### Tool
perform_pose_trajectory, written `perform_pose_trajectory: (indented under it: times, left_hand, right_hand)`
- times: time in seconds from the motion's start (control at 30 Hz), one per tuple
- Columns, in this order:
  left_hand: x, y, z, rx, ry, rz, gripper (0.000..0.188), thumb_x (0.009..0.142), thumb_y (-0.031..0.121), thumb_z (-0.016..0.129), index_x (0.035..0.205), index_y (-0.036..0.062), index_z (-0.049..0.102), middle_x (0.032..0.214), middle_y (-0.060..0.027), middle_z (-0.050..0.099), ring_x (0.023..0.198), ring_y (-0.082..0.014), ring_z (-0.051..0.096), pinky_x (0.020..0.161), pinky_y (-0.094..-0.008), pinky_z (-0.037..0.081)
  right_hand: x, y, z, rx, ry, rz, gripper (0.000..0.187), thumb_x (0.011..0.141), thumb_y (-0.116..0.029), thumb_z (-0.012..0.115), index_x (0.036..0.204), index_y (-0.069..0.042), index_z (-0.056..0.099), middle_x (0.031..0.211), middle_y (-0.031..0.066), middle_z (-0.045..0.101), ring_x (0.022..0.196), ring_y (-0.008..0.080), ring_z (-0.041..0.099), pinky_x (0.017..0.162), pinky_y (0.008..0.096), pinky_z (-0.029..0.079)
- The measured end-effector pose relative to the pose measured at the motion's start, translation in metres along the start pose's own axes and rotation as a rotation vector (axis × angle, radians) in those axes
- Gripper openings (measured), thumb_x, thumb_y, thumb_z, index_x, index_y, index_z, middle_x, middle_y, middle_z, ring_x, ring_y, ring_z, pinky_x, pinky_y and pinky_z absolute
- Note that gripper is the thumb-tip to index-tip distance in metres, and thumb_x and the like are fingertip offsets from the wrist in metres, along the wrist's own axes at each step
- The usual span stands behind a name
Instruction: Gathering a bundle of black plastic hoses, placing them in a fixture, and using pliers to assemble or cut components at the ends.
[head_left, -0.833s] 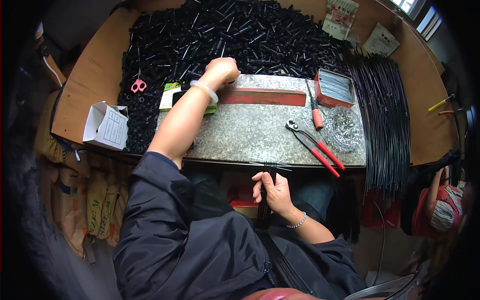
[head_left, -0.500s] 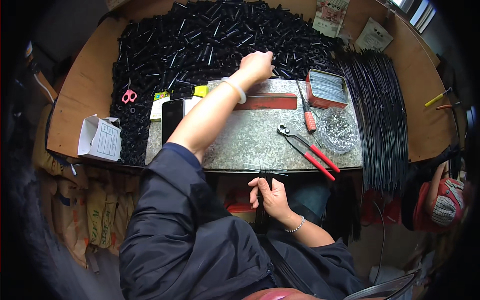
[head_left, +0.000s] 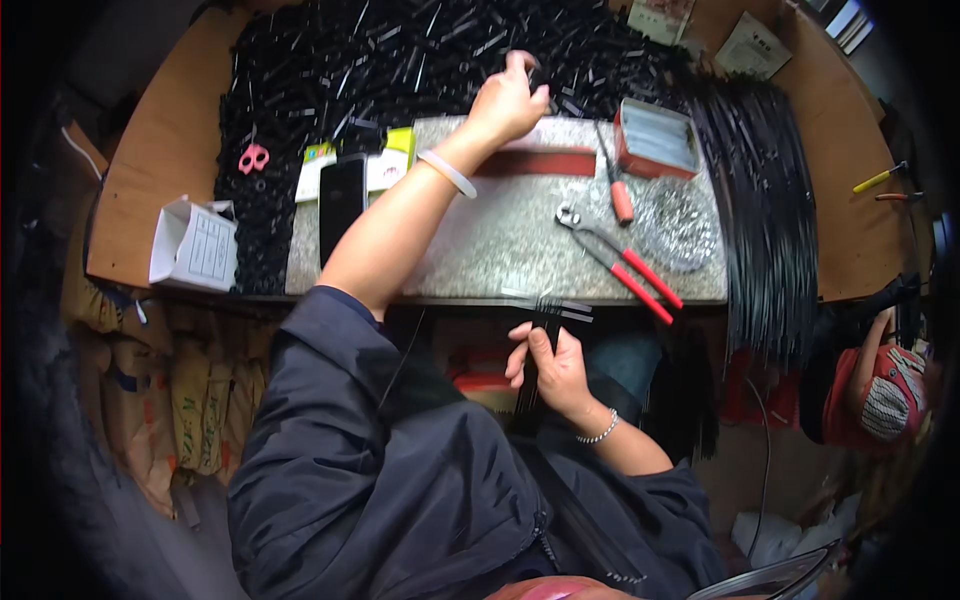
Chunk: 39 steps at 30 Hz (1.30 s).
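Gripping black strand bundle (head_left: 547,316) in right hand (head_left: 562,372) by near edge of speckled board (head_left: 480,250), probably to bunch tips. Holding left hand (head_left: 506,104), loosely curled, over black tube pile (head_left: 390,50), perhaps outstretched for depth; cannot tell if grasping anything.

Bench (head_left: 480,240) — pliers (head_left: 640,264), phone (head_left: 343,200), black tubes (head_left: 400,60) perhaps

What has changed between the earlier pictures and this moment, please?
The left hand has moved rightward along the near edge of the heap of glossy black tubular pieces, its fingers now more spread; the arm's shift uncovers more of the black rectangular phone. The right hand still grips the bundle of thin black strands; the red-handled metal pliers stay put.
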<state>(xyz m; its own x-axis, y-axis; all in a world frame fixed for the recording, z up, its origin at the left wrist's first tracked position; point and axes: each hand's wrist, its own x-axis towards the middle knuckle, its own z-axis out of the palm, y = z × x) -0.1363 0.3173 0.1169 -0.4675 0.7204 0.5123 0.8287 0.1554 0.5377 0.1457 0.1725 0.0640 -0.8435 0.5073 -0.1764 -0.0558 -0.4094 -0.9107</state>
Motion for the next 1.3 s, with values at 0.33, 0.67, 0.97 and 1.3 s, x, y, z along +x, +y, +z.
perform_pose_trajectory:
  times: [0.33, 0.67, 0.97, 1.3]
  left_hand:
    - [-0.189, 0.045, -0.115, -1.221, -0.421, -0.613, 0.025, 0.094, 0.023, 0.052, 0.106, 0.0018, 0.057, 0.084, -0.0038, 0.059, 0.063, -0.0046, 0.048, 0.051, -0.0174, 0.037]
    - [-0.261, 0.043, -0.125, -1.669, -0.478, -0.833, 0.021, 0.088, 0.018, 0.063, 0.101, 0.0022, 0.059, 0.084, -0.0018, 0.059, 0.065, -0.0051, 0.049, 0.052, -0.0178, 0.038]
    - [-0.259, 0.056, -0.126, -1.594, -0.486, -0.821, 0.028, 0.091, 0.018, 0.057, 0.110, -0.0028, 0.056, 0.090, -0.0057, 0.059, 0.066, -0.0041, 0.052, 0.051, -0.0162, 0.040]
    - [-0.259, 0.058, -0.124, -1.435, -0.498, -0.708, 0.031, 0.089, 0.018, 0.060, 0.111, -0.0041, 0.057, 0.089, -0.0055, 0.062, 0.064, -0.0029, 0.050, 0.051, -0.0159, 0.038]
  right_hand:
    - [-0.026, 0.012, 0.017, -0.035, 0.056, -0.114, 0.028, 0.096, -0.036, 0.042, 0.096, -0.008, 0.039, 0.060, 0.0103, 0.057, 0.045, 0.0115, 0.051, 0.044, 0.0203, 0.043]
    - [-0.039, 0.017, 0.035, -0.060, -0.032, -0.095, 0.033, 0.095, -0.035, 0.045, 0.107, -0.005, 0.042, 0.060, 0.0097, 0.057, 0.045, 0.0115, 0.050, 0.044, 0.0200, 0.042]
    - [-0.039, 0.014, 0.039, -0.056, -0.036, -0.074, 0.036, 0.095, -0.037, 0.046, 0.104, -0.001, 0.046, 0.063, 0.0109, 0.059, 0.047, 0.0121, 0.053, 0.046, 0.0209, 0.044]
    - [-0.036, 0.013, 0.039, -0.045, -0.077, -0.072, 0.037, 0.096, -0.035, 0.044, 0.104, 0.001, 0.047, 0.065, 0.0099, 0.059, 0.048, 0.0111, 0.054, 0.048, 0.0201, 0.045]
